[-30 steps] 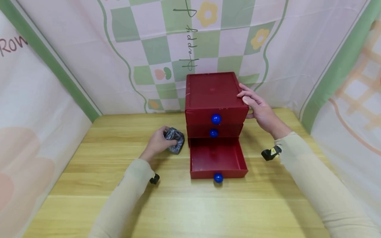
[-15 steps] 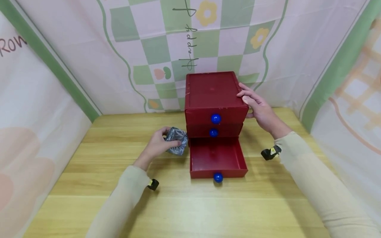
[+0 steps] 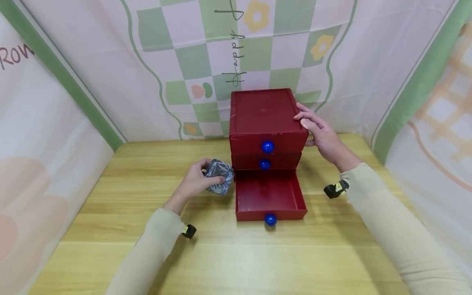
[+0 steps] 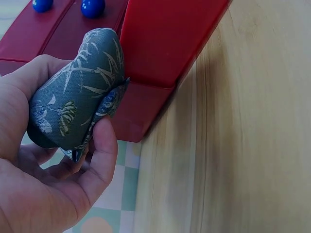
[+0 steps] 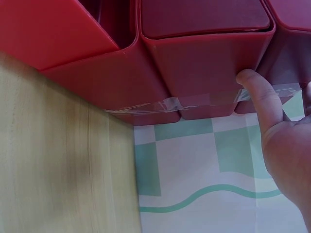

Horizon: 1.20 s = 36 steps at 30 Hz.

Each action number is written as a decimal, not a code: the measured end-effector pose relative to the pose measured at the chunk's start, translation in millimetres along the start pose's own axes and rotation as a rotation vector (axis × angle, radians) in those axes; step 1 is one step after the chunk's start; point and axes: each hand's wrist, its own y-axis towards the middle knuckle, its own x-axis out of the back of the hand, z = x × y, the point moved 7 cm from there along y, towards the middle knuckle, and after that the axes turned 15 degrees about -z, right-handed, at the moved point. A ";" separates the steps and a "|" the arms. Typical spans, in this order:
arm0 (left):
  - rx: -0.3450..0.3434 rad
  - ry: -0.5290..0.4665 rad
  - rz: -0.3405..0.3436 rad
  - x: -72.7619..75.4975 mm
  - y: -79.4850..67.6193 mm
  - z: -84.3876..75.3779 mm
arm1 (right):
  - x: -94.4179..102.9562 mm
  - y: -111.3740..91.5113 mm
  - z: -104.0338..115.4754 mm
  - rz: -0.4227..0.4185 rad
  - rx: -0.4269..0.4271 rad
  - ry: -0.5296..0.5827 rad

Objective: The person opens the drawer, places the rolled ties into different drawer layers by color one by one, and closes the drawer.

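Observation:
My left hand [image 3: 193, 180] pinches a small padded fabric pouch [image 3: 220, 177], grey-blue with pale leaf prints, between thumb and fingers. In the left wrist view the pouch [image 4: 77, 92] is tilted, held off the table beside the red drawer unit. That unit [image 3: 263, 112] is a stack of three drawers with blue ball knobs. Its bottom drawer [image 3: 271, 215] is pulled out, with nothing seen inside; the upper two are closed. My right hand [image 3: 324, 137] rests against the unit's upper right side, fingers at the top edge. In the right wrist view one finger [image 5: 262, 99] touches the side wall.
The wooden table [image 3: 228, 258] extends in front and to both sides. Printed cloth [image 3: 199, 49] hangs close behind the unit, with more cloth at left and right. Clear tape [image 5: 170, 103] runs along the unit's side.
My left hand has lifted the pouch and brought it slightly right, close to the drawer unit, turning its printed face up. My right hand and the drawers stay where they were.

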 end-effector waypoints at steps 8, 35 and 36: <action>-0.015 -0.007 0.026 -1.0 -4.7 -4.1 | -0.3 0.2 0.4 0.002 -0.002 -0.001; 0.025 -0.217 0.241 -40.2 -49.2 -52.9 | 0.2 -1.0 0.8 0.005 0.011 -0.022; 0.027 -0.224 0.251 -42.2 -49.8 -54.0 | 0.5 -1.3 0.7 0.004 0.013 -0.023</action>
